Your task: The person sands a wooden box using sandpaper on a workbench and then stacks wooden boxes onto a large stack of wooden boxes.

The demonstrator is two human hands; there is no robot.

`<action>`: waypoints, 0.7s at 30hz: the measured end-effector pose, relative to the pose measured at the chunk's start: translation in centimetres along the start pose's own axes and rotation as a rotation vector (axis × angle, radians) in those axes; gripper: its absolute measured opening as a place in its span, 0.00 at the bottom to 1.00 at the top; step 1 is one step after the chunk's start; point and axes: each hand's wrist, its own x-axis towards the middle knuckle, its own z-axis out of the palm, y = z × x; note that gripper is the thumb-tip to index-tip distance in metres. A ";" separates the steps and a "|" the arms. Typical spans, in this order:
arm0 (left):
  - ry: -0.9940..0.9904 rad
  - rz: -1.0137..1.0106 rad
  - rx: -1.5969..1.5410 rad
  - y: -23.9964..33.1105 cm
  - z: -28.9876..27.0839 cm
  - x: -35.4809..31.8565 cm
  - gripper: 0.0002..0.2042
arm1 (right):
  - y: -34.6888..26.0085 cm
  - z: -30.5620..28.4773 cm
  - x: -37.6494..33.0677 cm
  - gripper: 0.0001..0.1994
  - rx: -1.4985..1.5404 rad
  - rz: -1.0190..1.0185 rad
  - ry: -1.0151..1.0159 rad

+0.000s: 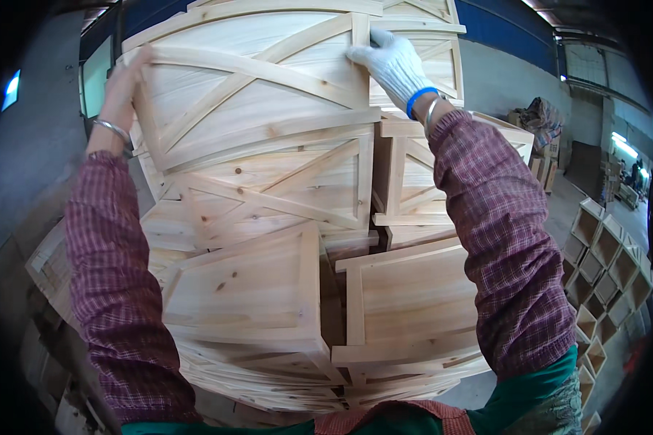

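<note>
High on a stack, a pale wooden crate (297,94) faces me with crossed slats on its front panel. My left hand (123,87), bare and a little blurred, grips its left edge. My right hand (397,67) wears a white knitted glove with a blue cuff. Its thumb presses the front of the right upright, and the other fingers reach round the side, partly hidden. Directly below is another crate with crossed slats (290,177). The upper crate's bottom rail overlaps it in view; whether they touch I cannot tell.
Two plain-panelled crates, one left (239,290) and one right (413,290), stand close in front of me with a dark gap between. More crates (417,170) rise behind on the right. Small open wooden boxes (606,250) are piled at far right. A grey wall (33,138) is on the left.
</note>
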 end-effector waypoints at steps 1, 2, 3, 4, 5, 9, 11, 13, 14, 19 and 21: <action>0.070 -0.007 0.149 -1.3 0.7 -1.0 0.23 | 0.7 0.5 -0.3 0.21 0.004 -0.004 -0.002; 0.145 -0.010 0.301 -2.3 0.7 -2.0 0.24 | 1.6 1.0 -0.7 0.21 0.026 0.027 -0.028; 0.107 0.026 0.326 -3.7 0.6 -3.0 0.24 | 2.5 1.4 -1.2 0.21 0.040 0.062 -0.054; 0.071 0.065 0.356 -5.0 0.2 -3.9 0.23 | 2.3 1.8 -1.6 0.22 0.061 0.095 -0.079; 0.077 0.072 0.362 -6.5 -0.2 -4.4 0.23 | 2.2 2.1 -1.9 0.22 0.069 0.088 -0.076; 0.193 0.157 0.265 -10.6 -0.5 -3.1 0.18 | 1.0 1.4 -3.1 0.22 0.067 0.189 -0.152; 0.150 0.101 0.204 -11.1 -1.3 -2.1 0.17 | 1.4 1.9 -3.5 0.22 0.124 0.171 -0.084; 0.146 0.087 0.206 -11.3 -1.0 -2.1 0.17 | 1.4 1.8 -3.7 0.23 0.142 0.159 -0.044; 0.146 0.067 0.216 -11.4 -0.9 -2.3 0.17 | 1.3 1.7 -3.9 0.23 0.136 0.154 -0.039; 0.106 0.131 0.286 -11.4 0.1 -3.0 0.22 | 0.8 0.4 -4.4 0.24 0.049 0.128 -0.023; 0.161 0.060 0.633 -11.3 -2.4 -3.0 0.27 | 0.8 0.8 -4.6 0.21 -0.058 0.011 -0.007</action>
